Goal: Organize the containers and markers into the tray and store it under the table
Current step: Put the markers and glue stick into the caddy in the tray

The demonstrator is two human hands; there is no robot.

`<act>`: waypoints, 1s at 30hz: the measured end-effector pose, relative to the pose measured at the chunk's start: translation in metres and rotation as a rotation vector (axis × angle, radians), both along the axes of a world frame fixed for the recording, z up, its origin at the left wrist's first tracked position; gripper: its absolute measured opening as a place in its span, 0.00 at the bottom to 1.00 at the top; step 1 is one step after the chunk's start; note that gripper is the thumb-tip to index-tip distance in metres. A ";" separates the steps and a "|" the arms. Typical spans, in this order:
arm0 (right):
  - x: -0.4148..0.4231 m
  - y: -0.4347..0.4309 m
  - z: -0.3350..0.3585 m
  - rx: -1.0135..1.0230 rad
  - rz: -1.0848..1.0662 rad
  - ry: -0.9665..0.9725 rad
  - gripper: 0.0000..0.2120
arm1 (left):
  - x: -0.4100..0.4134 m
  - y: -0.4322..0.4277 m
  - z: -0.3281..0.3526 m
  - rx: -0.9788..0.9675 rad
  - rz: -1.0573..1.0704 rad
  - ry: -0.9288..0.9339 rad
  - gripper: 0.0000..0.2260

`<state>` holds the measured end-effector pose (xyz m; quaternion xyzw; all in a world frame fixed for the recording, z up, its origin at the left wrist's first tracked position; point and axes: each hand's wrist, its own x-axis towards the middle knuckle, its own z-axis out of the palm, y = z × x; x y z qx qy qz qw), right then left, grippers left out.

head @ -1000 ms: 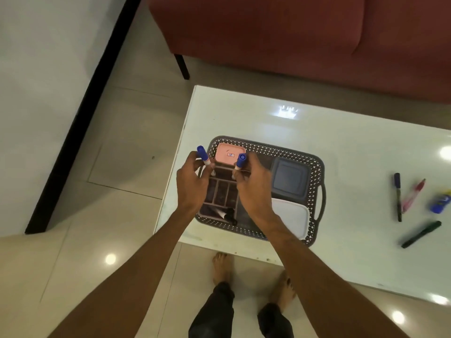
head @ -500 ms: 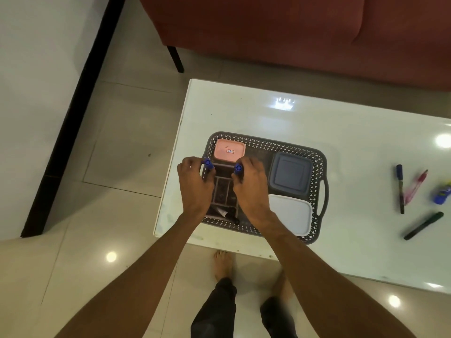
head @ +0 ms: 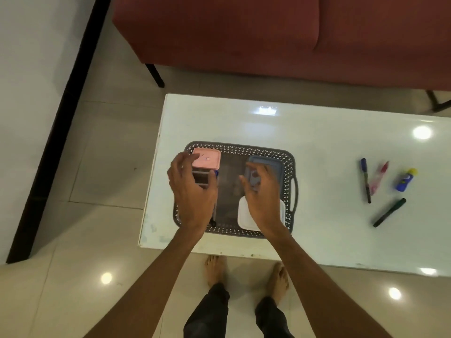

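Note:
A grey perforated tray (head: 258,149) lies on the white table (head: 317,132) near its left end. Inside it are a pink-lidded container (head: 209,157), a grey-blue lidded container (head: 273,164), a white lidded container (head: 244,215) and a divided organiser (head: 201,178) with a blue marker cap (head: 216,172) showing at its right side. My left hand (head: 190,193) hovers over the organiser with relaxed fingers, holding nothing. My right hand (head: 261,191) hovers over the tray's right half, fingers loose and empty. Both hands are motion-blurred.
To the right on the table lie a blue marker (head: 365,180), a pink marker (head: 378,178), a green marker (head: 389,212) and a small blue bottle with a yellow cap (head: 405,179). A red sofa (head: 268,32) stands behind the table. My bare feet (head: 246,272) are below the front edge.
Both hands let go of the two blue-capped markers they were pushing into the organiser and lifted off. The right hand has moved right, over the lidded containers.

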<state>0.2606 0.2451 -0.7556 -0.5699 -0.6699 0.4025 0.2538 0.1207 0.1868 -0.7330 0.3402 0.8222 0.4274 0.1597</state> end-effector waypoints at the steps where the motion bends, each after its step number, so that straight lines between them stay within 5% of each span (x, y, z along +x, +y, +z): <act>1: 0.011 0.003 0.004 0.002 -0.047 0.014 0.16 | 0.012 0.007 0.004 0.021 -0.038 0.008 0.20; 16: 0.260 0.052 -0.004 0.016 -0.747 -0.013 0.09 | 0.256 0.112 -0.019 -0.131 -0.621 -0.168 0.10; 30: 0.370 0.111 -0.087 -0.420 -0.830 -0.250 0.21 | 0.392 0.226 -0.103 -0.564 -0.542 -0.006 0.16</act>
